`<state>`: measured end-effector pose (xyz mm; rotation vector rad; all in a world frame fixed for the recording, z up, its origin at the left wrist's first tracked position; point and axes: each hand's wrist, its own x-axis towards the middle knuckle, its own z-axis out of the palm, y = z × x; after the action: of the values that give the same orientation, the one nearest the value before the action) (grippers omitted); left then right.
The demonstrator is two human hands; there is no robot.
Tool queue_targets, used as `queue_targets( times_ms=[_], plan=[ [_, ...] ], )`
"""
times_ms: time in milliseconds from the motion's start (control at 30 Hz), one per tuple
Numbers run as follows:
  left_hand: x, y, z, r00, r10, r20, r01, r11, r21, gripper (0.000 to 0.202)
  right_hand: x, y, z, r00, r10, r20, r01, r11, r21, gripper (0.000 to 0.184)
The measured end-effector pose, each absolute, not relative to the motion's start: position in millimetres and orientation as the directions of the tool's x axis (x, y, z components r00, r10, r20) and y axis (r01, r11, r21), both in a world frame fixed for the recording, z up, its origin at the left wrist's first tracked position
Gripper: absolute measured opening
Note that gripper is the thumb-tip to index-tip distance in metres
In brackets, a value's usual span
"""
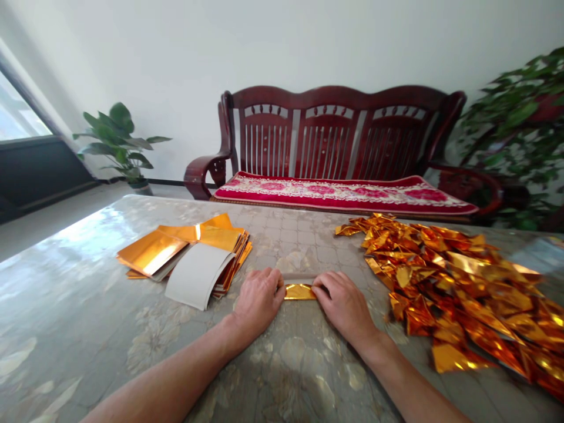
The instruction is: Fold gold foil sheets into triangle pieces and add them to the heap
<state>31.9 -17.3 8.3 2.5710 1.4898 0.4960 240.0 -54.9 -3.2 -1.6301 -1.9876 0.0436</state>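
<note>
Between my two hands, at the middle of the table, is a sheet of gold foil paper, partly folded or rolled, with a grey-white strip showing along its far side. My left hand pinches its left end, fingers curled. At the right end my right hand grips it the same way, with the thumb hidden in part. A loose stack of gold foil sheets lies left of my left hand, one sheet on it turned grey-white side up. To the right of my right hand spreads a heap of folded gold foil pieces.
The patterned table cover runs under everything. Beyond the far edge stands a dark red wooden bench with a red floral cushion. A potted plant is at the back left, trailing leaves at the right, and clear plastic beside the heap.
</note>
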Motion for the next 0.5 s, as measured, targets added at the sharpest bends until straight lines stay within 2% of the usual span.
queue_targets(
  times_ms=[267, 500],
  plan=[
    [34.4, -18.7, 13.5, 0.464, 0.864, 0.195, 0.838, -0.5, 0.22, 0.01, 239.3, -53.5, -2.6, -0.105, 0.915, 0.39, 0.896, 0.258, -0.362, 0.012],
    [31.9, -19.1, 14.4, 0.451, 0.871, 0.196, 0.843, -0.488, 0.227, 0.006, 240.3, -53.9, -4.2, -0.106, 0.916, 0.387, 0.894, 0.258, -0.367, 0.011]
  ],
)
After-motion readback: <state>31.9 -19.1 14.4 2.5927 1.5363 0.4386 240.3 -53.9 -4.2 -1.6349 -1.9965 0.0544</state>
